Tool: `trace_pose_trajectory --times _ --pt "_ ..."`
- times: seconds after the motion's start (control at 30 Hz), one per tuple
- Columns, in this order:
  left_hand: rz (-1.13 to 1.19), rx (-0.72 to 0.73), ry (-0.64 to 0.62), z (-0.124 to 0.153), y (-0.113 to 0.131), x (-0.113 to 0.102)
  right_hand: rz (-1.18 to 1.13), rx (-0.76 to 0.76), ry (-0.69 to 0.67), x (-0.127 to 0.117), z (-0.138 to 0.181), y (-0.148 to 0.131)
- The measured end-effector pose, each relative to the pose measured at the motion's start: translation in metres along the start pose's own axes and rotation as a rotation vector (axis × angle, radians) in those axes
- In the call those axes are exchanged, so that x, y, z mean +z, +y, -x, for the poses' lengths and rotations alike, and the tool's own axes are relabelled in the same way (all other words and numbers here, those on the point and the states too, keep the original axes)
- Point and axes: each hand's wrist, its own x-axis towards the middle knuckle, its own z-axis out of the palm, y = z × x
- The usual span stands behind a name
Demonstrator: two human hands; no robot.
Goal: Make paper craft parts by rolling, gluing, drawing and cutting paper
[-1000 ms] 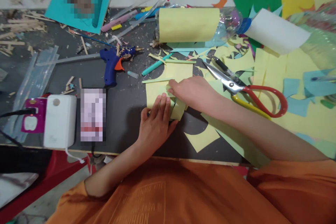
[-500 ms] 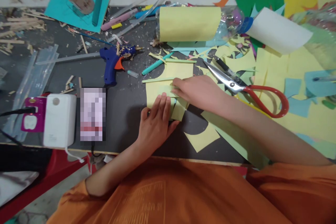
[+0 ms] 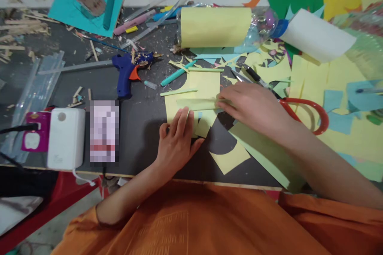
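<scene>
My left hand (image 3: 177,138) lies flat, fingers stretched out, on a pale yellow paper sheet (image 3: 201,87) on the dark table (image 3: 140,127). My right hand (image 3: 254,106) rests to the right of it, fingers pinched on the end of a narrow folded green-yellow paper strip (image 3: 196,104) that lies across the sheet. Another thin rolled strip (image 3: 178,92) lies just above. Red-and-yellow-handled scissors (image 3: 302,105) lie partly under my right hand.
A blue glue gun (image 3: 128,69) lies at the left, a white charger (image 3: 64,138) and a phone (image 3: 103,130) near the front edge. A bottle wrapped in yellow paper (image 3: 215,27) lies behind. Paper scraps (image 3: 329,87) cover the right side; wood sticks (image 3: 20,32) at far left.
My right hand has slid to the right along the strip, away from my left hand, uncovering the folded strip. My left hand stays pressed on the sheet.
</scene>
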Motion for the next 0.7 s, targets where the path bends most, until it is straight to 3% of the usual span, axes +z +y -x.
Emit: trace_pose_trajectory --times 0.17,0.33,0.4,0.53,0.7 --pt "0.056 0.027 0.15 0.002 -0.007 0.004 0.176 -0.144 0.284 0.016 0.012 0.0" --pt "0.171 -0.042 0.403 -0.005 -0.024 -0.007 0.161 -0.152 0.391 0.035 0.03 -0.008" --pt "0.148 0.009 0.367 -0.01 -0.028 -0.013 0.142 -0.155 0.394 0.039 0.034 -0.012" --pt "0.153 0.185 0.18 -0.018 -0.029 -0.018 0.058 -0.168 0.375 0.041 0.035 -0.015" --pt "0.067 0.242 0.148 -0.024 -0.026 -0.015 -0.001 -0.085 0.394 0.041 0.024 -0.014"
